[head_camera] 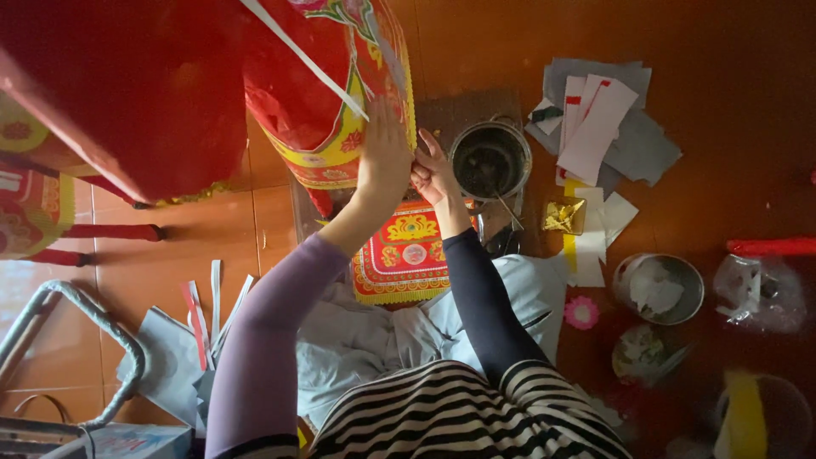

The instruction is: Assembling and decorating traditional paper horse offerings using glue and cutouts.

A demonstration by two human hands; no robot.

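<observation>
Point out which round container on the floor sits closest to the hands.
The dark-filled metal pot, just beside the right hand; the other bowls lie farther right.

Paper lantern (336,93), upper centre: glossy red w/ yellow printed trim, smooth.
Floor (731,51): polished wood-look, glossy.
Pot (490,158), centre: metal, dull sheen, dark inside.
Paper sheets (599,127), upper right: matt white & grey.
Bowl (659,289), right: metal, matt.
Gold foil piece (563,215): shiny, crinkled.
Plastic bag (759,291), far right: clear, glossy.
</observation>
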